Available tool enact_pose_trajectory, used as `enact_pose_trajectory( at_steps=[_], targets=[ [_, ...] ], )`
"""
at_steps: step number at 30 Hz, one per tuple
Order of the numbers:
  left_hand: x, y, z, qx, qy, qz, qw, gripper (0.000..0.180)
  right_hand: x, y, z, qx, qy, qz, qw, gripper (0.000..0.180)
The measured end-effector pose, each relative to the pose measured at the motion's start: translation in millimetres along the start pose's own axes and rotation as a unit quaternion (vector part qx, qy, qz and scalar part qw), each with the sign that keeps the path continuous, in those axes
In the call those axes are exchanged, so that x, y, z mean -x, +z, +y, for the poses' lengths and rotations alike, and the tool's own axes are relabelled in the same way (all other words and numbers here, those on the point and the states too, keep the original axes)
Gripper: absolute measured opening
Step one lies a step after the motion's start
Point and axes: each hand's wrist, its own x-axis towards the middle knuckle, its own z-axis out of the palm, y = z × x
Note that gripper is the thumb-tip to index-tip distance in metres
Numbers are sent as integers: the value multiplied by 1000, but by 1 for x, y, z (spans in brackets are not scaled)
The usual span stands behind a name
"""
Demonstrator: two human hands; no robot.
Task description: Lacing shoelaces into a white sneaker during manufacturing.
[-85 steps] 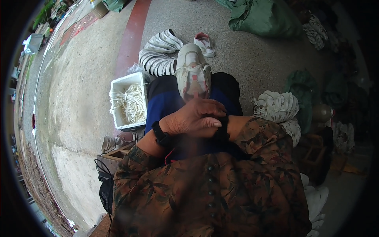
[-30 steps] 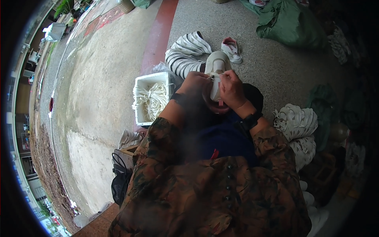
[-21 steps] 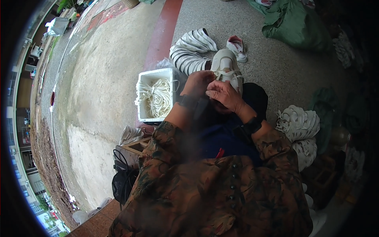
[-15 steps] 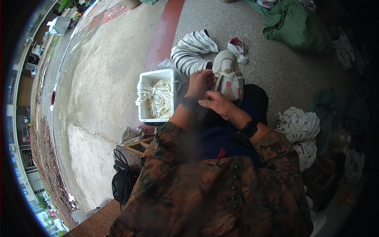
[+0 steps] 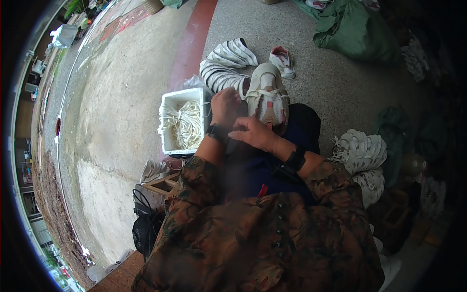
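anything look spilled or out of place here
Laces spill over the left rim of the white box instead of lying fully inside. A lone shoe sits apart from the curved white stack. No damage stands out.

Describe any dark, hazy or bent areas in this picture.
Head view: black left and right edges; haze over the blue cloth; white line at left bowed by the fisheye lens; pale bundle at far right dim; beige shoe fairly clear.

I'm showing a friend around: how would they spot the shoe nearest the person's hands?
Find the white box of laces, then look right, past the left hand. The wanted shoe lies there, beside a curved black-and-white stack and nearer than a lone white shoe. Unlike them, it is beige, with a small pink square on top.
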Motion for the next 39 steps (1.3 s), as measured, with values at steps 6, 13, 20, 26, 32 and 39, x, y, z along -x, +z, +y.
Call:
enact_pose_trajectory(
  at_steps=[6,13,20,26,32,39],
  targets=[
    [2,19,27,169,-267,39,948,14,1,-41,-20,158,-53,68,984,30],
    [10,37,54,83,-247,-19,965,19,-6,-83,11,459,-89,212,858,15],
    [8,33,39,102,-223,-53,968,18,-17,-71,22,531,-44,229,814,11],
    [13,33,26,-101,-142,-76,982,27,-29,-67,22,561,-37,249,789,7],
    [9,31,23,-175,-65,-131,974,44,-29,-67,22,570,-16,248,783,6],
    [-5,15,26,131,-261,12,956,43,-10,-29,-16,334,-62,168,925,20]
  ],
)
